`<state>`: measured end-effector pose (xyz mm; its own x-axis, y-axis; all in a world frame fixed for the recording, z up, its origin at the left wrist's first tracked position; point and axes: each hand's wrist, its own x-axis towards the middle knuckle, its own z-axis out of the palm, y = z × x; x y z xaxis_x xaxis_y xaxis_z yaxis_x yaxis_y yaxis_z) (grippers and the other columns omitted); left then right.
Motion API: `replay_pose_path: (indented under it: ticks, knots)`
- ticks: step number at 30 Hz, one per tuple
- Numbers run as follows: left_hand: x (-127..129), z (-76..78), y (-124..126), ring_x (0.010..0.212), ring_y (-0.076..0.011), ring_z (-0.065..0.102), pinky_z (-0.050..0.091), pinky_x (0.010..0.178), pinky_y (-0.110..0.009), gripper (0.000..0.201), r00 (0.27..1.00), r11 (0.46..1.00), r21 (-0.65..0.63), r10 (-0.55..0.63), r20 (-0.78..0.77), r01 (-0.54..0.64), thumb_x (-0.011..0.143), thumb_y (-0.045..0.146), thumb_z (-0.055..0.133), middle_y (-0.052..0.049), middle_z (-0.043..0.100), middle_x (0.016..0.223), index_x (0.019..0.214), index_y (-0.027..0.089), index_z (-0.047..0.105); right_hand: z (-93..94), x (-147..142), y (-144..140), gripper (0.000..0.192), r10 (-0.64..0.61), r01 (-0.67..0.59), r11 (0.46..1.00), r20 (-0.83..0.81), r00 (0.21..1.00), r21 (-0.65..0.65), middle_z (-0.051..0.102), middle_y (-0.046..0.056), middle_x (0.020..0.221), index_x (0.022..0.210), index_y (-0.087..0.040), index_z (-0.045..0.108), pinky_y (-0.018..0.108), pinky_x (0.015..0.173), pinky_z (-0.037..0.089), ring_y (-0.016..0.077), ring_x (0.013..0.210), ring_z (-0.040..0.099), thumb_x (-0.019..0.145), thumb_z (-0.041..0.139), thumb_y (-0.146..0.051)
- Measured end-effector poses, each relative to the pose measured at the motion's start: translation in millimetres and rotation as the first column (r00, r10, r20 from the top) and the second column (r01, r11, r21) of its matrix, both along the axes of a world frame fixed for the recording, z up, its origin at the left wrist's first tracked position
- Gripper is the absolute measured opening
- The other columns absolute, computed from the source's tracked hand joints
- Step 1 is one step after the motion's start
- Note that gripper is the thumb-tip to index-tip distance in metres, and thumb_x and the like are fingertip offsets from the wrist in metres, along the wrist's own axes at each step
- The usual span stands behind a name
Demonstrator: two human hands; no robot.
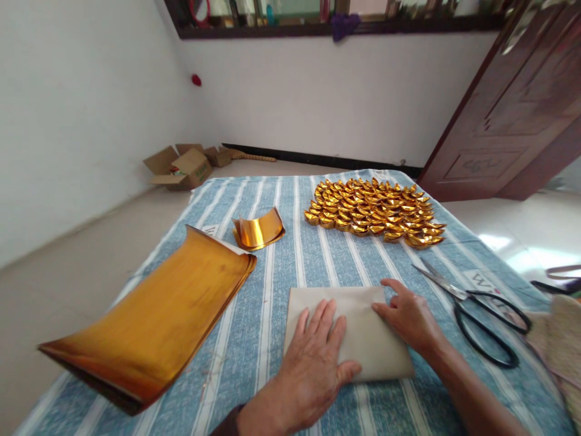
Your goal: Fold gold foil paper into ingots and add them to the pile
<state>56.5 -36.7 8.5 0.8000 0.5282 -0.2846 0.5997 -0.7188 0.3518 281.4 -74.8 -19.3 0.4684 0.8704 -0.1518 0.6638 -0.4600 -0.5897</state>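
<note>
A pale grey-beige sheet of paper (376, 357) lies flat on the striped cloth in front of me. My left hand (315, 357) rests palm down on its left half, fingers stretched out. At the paper's upper right corner is my right hand (408, 315), its thumb on the paper and its index finger at the edge, with a gap between them; the other fingers are mostly hidden. Black-handled scissors (460, 295) lie to the right of this hand, blades slightly apart. Left of the paper is a large stack of curled gold foil sheets (158, 309).
Beyond the paper are a smaller curled stack of gold foil pieces (259, 230) and many folded gold foil ingots (372, 209) in rows. A blue-and-white striped cloth (245, 339) covers the table. Open cardboard boxes (193, 166) sit on the floor; a brown door (499, 115) stands at right.
</note>
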Motion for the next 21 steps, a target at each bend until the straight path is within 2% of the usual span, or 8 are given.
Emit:
replay_pose_path:
  ticks: [2, 5, 7, 9, 10, 14, 18, 21]
  knots:
    - [1.2, 1.3, -0.2, 0.147, -0.0337, 0.008, 0.012, 0.115, -0.061, 0.067, 1.0, 1.0, 0.002, -0.002, -0.01, 0.002, 0.095, 0.056, 0.04, -0.019, 0.014, 0.158, 0.149, 0.015, 0.033, 2.5, -2.1, -1.5, 0.05, -0.008, 0.01, 0.999, 0.076, 0.997, -0.037, 0.057, -0.005, 0.058, 0.128, -0.021, 0.052, 0.029, 0.058, 0.035, 0.0202, 0.062, 0.06, 0.081, 0.055, -0.039]
    - [4.0, 2.4, -0.6, 0.147, -0.0339, 0.008, 0.011, 0.116, -0.061, 0.067, 1.0, 1.0, 0.009, 0.009, -0.009, -0.009, 0.094, 0.054, 0.045, -0.019, 0.014, 0.158, 0.148, 0.016, 0.034, 9.8, -9.1, -4.3, 0.043, 0.026, -0.003, 0.997, 0.308, 0.951, -0.074, 0.066, 0.002, 0.079, 0.125, -0.023, 0.055, 0.031, 0.06, 0.034, 0.023, 0.074, 0.063, 0.085, 0.057, -0.037]
    - [5.4, 2.1, -1.2, 0.147, -0.0346, 0.009, 0.012, 0.116, -0.061, 0.068, 1.0, 1.0, 0.01, 0.021, 0.001, -0.021, 0.093, 0.054, 0.047, -0.019, 0.014, 0.158, 0.148, 0.015, 0.035, 15.4, -16.4, -6.1, 0.026, 0.105, -0.079, 0.994, 0.483, 0.869, -0.073, 0.067, 0.006, 0.09, 0.111, -0.021, 0.061, 0.032, 0.064, 0.035, 0.0251, 0.083, 0.062, 0.087, 0.057, -0.03]
    - [6.3, 1.4, -1.9, 0.147, -0.0348, 0.009, 0.012, 0.115, -0.061, 0.067, 1.0, 1.0, 0.015, 0.025, 0.011, -0.025, 0.094, 0.054, 0.046, -0.019, 0.014, 0.158, 0.147, 0.015, 0.035, 19.6, -25.7, -7.4, 0.012, 0.197, -0.181, 0.98, 0.603, 0.773, -0.089, 0.065, 0.007, 0.09, 0.095, -0.02, 0.065, 0.033, 0.068, 0.034, 0.0253, 0.086, 0.06, 0.088, 0.055, -0.02]
    - [6.6, 1.0, -2.2, 0.147, -0.0349, 0.009, 0.012, 0.115, -0.061, 0.067, 1.0, 0.999, 0.022, 0.025, 0.012, -0.025, 0.094, 0.054, 0.046, -0.02, 0.014, 0.158, 0.147, 0.015, 0.035, 20.7, -31.0, -7.9, 0.011, 0.237, -0.225, 0.969, 0.633, 0.737, -0.101, 0.065, 0.007, 0.089, 0.089, -0.02, 0.065, 0.033, 0.069, 0.033, 0.0247, 0.084, 0.06, 0.087, 0.055, -0.016]
    - [7.5, -1.4, -3.7, 0.147, -0.0354, 0.01, 0.013, 0.115, -0.06, 0.067, 1.0, 0.998, 0.067, 0.019, 0.021, -0.02, 0.094, 0.053, 0.045, -0.021, 0.016, 0.158, 0.147, 0.014, 0.035, 18.9, -56.3, -11.5, 0.016, 0.305, -0.322, 0.942, 0.658, 0.689, -0.099, 0.065, 0.007, 0.085, 0.083, -0.019, 0.064, 0.035, 0.069, 0.031, 0.0233, 0.079, 0.058, 0.088, 0.051, -0.01]
    - [6.6, -5.7, -5.0, 0.146, -0.0354, 0.013, 0.015, 0.114, -0.061, 0.068, 0.999, 0.994, 0.103, 0.016, 0.052, -0.022, 0.093, 0.055, 0.046, -0.021, 0.019, 0.158, 0.148, 0.016, 0.033, 13.9, -79.0, -20.2, 0.015, 0.318, -0.359, 0.93, 0.646, 0.694, -0.071, 0.063, 0.008, 0.084, 0.084, -0.019, 0.063, 0.035, 0.071, 0.032, 0.025, 0.081, 0.056, 0.089, 0.051, -0.012]
    - [4.7, -8.9, -5.1, 0.147, -0.0345, 0.012, 0.013, 0.115, -0.059, 0.073, 0.999, 0.993, 0.117, -0.006, 0.045, 0.001, 0.092, 0.058, 0.046, -0.02, 0.018, 0.158, 0.149, 0.015, 0.03, 7.9, -84.1, -29.7, 0.014, 0.284, -0.354, 0.935, 0.635, 0.718, -0.018, 0.062, 0.007, 0.09, 0.09, -0.021, 0.063, 0.035, 0.074, 0.035, 0.0258, 0.088, 0.056, 0.093, 0.05, -0.018]
